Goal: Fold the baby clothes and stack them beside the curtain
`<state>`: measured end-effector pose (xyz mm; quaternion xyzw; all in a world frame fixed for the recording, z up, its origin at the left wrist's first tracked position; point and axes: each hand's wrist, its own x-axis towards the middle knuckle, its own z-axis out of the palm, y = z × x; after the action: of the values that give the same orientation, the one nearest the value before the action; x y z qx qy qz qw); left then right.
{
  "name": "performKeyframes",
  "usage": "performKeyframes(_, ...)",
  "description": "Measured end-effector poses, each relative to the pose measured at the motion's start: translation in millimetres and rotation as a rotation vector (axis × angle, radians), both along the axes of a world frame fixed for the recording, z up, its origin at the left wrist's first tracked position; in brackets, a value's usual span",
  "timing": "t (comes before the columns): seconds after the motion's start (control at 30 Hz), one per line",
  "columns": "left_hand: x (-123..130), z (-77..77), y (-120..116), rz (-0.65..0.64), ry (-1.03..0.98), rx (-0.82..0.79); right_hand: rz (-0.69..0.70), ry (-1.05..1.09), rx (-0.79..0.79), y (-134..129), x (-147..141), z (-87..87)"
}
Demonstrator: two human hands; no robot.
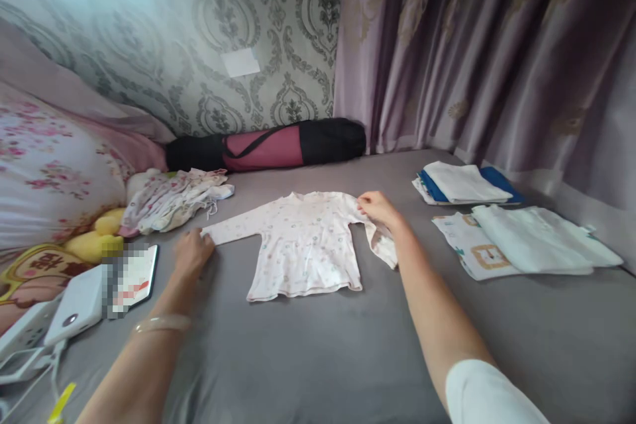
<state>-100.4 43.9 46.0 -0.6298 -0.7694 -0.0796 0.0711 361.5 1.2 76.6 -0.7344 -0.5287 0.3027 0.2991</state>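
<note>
On my feed the small white printed top [308, 245] is dead centre, spread on the grey sheet [318, 364] with its neckline at 12 and hem at 6, so call that the middle of my clock. My left hand [193, 253] is out at 9, right at the cuff of the straight sleeve. It's blurry there, so honestly can't tell whether those fingers are closed on the fabric or just touching it. A pale bangle [163, 324] sits on that wrist. My right hand [380, 207] is at 2 with fingertips narrowed to a pinch on the top near the shoulder, and the other sleeve bends down by that wrist towards 4

As for the stuff around it: a rumpled heap of clothes [179, 202] at 10, yellow plush toy [94, 244] at 9 with a phone [139, 278] lying just this side of it, partly pixelated for me. Next to the phone there's a white box with a round button [77, 308], cable plugged in. Folded stuff is over on the other side, one pile with white on blue [467, 182] at 2 and a whitish pile [541, 238] at 3. A black and maroon long bag [268, 147] lies between 11 and 12 against the wall, purple curtain [437, 46] up at 1
</note>
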Motion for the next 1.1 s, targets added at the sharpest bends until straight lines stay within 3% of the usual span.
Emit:
performKeyframes(0.1, 38, 9.9, 5, -0.079, -0.077, -0.009, -0.084, -0.026, -0.091, -10, 34, 0.3)
performKeyframes(0.2, 91, 13.5, 6, -0.314, -0.188, -0.054, -0.117, -0.044, -0.226, -19, 49, -0.5)
performKeyframes(0.33, 158, 5.8, 4, -0.764, -0.276, -0.062, -0.072, -0.082, -0.378, -27, 52, 1.0)
performKeyframes(0.47, 211, -9.5, 7, -0.967, -0.336, -0.042, 0.072, -0.202, -0.448, -29, 50, 3.4)
performKeyframes(0.67, 270, -28.5, 27, -1.02, -0.392, -0.008, 0.11, -0.263, -0.441, -23, 50, -1.4)
performKeyframes(0.77, 291, -32.2, 30, -0.986, -0.381, 0.007, 0.105, -0.269, -0.386, -22, 51, 2.9)
performKeyframes(0.83, 301, -34.3, 27, -0.917, -0.349, -0.003, -0.048, -0.335, -0.208, -22, 51, 8.9)
performKeyframes(0.97, 310, -40.7, 16, -0.802, -0.293, -0.03, -0.518, -0.491, 0.318, -24, 54, 16.4)
performKeyframes(1.03, 311, -43.6, 13, -0.792, -0.263, -0.042, -0.535, -0.471, 0.313, -23, 60, 14.9)
performKeyframes(1.1, 312, -45.1, 12, -0.788, -0.237, -0.057, -0.456, -0.43, 0.131, -20, 67, 10.9)
